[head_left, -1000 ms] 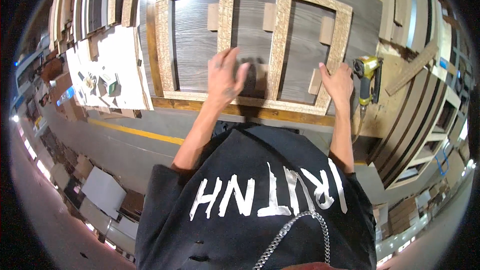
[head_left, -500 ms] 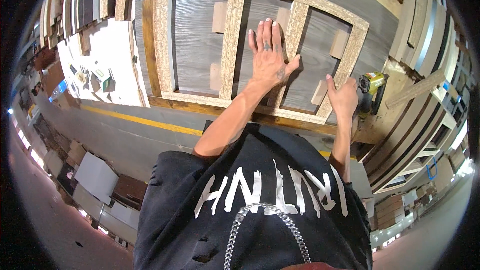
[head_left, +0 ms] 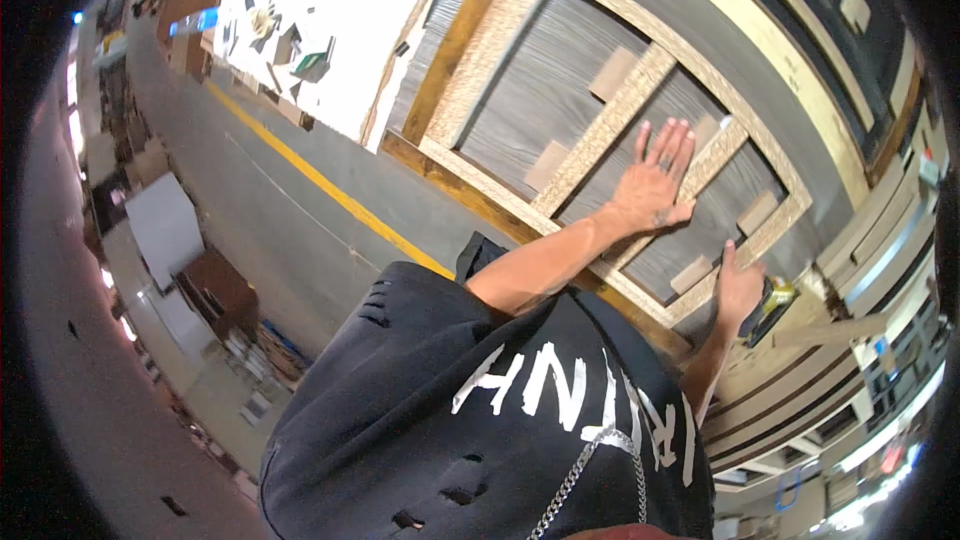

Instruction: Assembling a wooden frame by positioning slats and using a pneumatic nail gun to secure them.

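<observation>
A particleboard frame (head_left: 610,130) with crossbars lies on a grey wood-grain panel (head_left: 545,60). Several small wooden blocks (head_left: 612,75) sit against the bars inside it. My left hand (head_left: 655,190) rests flat, fingers stretched, over the panel and beside a crossbar, holding nothing. At the frame's right end, my right hand (head_left: 738,290) is closed on the end strip, thumb laid along the top; its other fingers are partly hidden. Just right of that hand is a yellow-and-black power tool (head_left: 772,308), partly covered by it.
A white board (head_left: 340,30) to the left carries small tools and scraps, with a clear blue-capped bottle (head_left: 195,22) near its edge. Stacked board strips (head_left: 800,380) stand on the right. A yellow line (head_left: 320,180) runs along the grey floor.
The view has swung, so the frame now appears tilted and farther right. Both my hands keep about the same places on the frame and panel.
</observation>
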`<action>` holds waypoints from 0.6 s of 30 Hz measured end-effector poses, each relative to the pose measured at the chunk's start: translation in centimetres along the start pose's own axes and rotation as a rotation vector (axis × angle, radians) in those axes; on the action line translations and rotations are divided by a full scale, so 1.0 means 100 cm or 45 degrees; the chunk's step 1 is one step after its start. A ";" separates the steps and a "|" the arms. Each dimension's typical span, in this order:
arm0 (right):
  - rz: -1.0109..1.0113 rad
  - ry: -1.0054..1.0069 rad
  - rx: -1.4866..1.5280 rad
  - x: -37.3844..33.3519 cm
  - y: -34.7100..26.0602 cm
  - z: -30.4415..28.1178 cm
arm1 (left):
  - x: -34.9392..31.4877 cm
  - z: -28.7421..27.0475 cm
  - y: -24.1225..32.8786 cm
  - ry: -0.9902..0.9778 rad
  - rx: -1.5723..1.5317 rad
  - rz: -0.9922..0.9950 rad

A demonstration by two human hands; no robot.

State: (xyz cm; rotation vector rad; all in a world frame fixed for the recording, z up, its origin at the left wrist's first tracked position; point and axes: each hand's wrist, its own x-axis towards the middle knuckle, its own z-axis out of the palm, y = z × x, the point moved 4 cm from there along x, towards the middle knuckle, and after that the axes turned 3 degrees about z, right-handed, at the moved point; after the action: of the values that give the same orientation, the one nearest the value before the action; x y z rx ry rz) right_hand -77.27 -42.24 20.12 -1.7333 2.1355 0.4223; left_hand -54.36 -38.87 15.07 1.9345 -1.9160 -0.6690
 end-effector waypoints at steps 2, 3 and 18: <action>0.022 0.039 -0.012 0.004 0.004 0.006 | -0.001 -0.005 0.000 0.016 -0.081 0.010; 0.050 -0.010 -0.031 0.006 0.005 0.008 | -0.001 -0.005 -0.001 0.001 -0.084 0.014; 0.293 -0.171 0.360 0.043 0.050 0.040 | -0.004 -0.015 -0.010 -0.036 -0.174 -0.008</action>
State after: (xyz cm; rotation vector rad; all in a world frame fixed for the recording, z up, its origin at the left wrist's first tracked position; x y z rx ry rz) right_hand -82.61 -43.20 14.69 -1.2775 2.1828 0.2712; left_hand -52.67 -38.54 15.77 1.8577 -1.8307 -0.8113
